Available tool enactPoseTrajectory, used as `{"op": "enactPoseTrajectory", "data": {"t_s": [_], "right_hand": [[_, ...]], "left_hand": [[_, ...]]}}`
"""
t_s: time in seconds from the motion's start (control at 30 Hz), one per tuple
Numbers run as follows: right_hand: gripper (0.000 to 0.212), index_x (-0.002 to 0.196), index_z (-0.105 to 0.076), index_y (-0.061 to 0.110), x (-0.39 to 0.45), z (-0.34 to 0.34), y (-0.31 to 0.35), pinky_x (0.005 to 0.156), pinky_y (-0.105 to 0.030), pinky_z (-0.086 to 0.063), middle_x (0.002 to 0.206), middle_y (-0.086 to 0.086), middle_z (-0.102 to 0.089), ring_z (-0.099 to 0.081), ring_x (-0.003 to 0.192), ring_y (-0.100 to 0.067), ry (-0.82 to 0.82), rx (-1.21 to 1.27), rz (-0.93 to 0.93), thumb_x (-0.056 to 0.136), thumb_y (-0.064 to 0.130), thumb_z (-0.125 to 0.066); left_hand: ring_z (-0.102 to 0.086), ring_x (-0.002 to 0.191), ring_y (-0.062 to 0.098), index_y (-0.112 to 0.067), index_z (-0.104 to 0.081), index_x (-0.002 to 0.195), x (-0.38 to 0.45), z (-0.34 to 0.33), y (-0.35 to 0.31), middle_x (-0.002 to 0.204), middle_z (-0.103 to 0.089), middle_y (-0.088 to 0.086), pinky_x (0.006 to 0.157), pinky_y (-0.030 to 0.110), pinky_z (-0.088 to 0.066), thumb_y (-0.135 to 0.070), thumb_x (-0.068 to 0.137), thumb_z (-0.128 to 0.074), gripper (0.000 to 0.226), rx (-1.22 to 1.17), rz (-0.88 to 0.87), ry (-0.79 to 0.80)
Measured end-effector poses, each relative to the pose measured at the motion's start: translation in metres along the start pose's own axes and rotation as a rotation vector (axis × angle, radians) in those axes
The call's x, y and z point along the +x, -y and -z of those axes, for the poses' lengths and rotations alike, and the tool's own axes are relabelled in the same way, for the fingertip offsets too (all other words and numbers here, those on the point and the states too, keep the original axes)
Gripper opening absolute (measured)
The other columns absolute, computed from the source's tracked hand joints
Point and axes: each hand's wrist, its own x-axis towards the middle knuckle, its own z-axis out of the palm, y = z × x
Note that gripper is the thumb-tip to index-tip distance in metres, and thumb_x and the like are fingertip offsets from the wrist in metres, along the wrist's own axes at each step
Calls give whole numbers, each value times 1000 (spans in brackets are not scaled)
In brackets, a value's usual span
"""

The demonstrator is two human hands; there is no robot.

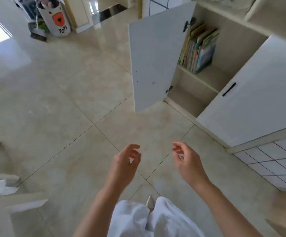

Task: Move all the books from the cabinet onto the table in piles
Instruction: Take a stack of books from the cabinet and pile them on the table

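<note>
Approach to the cabinet, both hands empty.

A row of thin colourful picture books (198,48) stands leaning on the upper shelf of the cream cabinet (238,53), upper right of frame, behind its open white door (149,62). Left hand (126,164) and right hand (187,161) hang loosely curled at lower centre, well apart from the books; best clamp a manageable batch from both sides.
</note>
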Motion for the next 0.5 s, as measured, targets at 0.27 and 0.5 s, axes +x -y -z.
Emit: {"op": "enactPoseTrajectory", "data": {"t_s": [0.27,0.5], "right_hand": [[30,122,-58,17,60,52,-25,90,-24,-46,107,3,-63,-58,104,-11,-165,35,-129,93,11,-54],[30,122,-58,16,140,79,-25,86,-20,-44,108,2,-65,-59,103,-12,-314,42,-241,93,13,-54]], "left_hand": [[-63,78,-4,-34,-63,96,93,-54,-42,73,-68,-17,74,22,-54,-6,87,-62,30,56,-73,184],[-64,79,-3,-24,-66,103,209,-80,-80,82,-71,-11,65,4,-43,-7,88,-59,24,122,-142,345]]}}
